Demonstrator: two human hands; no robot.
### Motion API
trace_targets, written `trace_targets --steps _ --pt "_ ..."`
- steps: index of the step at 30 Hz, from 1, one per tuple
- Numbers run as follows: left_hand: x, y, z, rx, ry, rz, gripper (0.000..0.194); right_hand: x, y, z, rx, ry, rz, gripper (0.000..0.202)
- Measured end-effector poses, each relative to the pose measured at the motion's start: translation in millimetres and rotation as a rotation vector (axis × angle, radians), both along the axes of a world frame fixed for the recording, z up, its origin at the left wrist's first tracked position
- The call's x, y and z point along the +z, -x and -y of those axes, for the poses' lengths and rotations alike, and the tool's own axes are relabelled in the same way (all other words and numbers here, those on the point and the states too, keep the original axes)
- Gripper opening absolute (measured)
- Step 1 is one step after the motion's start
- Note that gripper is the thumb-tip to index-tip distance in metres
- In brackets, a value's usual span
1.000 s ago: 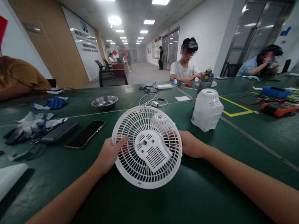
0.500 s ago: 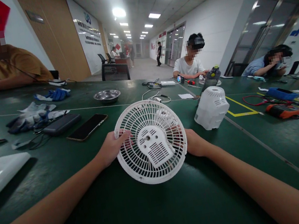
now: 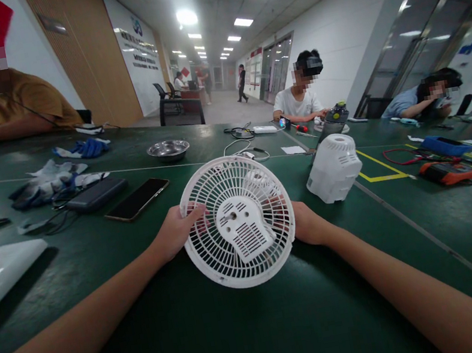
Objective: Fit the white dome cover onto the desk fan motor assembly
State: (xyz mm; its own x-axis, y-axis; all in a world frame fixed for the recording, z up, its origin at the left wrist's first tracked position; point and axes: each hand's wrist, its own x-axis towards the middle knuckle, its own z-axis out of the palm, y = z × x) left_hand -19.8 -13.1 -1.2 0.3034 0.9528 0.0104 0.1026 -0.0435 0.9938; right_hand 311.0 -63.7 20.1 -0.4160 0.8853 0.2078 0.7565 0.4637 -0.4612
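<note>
A round white fan grille (image 3: 247, 241) with radial slats and a slotted hub plate is held up before me, tilted, over the green table. My left hand (image 3: 176, 229) grips its left rim, thumb on the near face and the other fingers behind the slats. At the right rim, my right hand (image 3: 305, 222) reaches behind the grille; its fingers show only partly through the slats, and what else they touch back there is hidden. Behind the grille's upper right, a white part shows through the slats. A white plastic housing (image 3: 334, 168) stands just right of the grille.
Left of me lie a black phone (image 3: 138, 199), a dark power bank (image 3: 97, 195), gloves (image 3: 47, 182) and a white panel (image 3: 2, 275). A metal bowl (image 3: 168, 149) sits farther back. To the right are a bottle (image 3: 333, 120) and an orange multimeter (image 3: 447, 171). Other people sit around the table.
Both hands and the grille stay almost where they were. In the hub's hole, the shaft seen earlier no longer sticks out. A distant walking person has moved slightly left.
</note>
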Motion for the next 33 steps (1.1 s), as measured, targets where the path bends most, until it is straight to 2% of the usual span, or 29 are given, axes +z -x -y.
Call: trace_targets --steps 12,33 --pt "5.2 -1.2 3.2 -0.003 0.025 0.009 0.034 -2.6 -0.8 -2.0 0.002 0.001 0.015 0.036" --pt "10.9 -6.1 6.0 0.071 0.018 -0.009 0.028 3.1 3.2 -0.4 0.011 0.007 0.016 0.033"
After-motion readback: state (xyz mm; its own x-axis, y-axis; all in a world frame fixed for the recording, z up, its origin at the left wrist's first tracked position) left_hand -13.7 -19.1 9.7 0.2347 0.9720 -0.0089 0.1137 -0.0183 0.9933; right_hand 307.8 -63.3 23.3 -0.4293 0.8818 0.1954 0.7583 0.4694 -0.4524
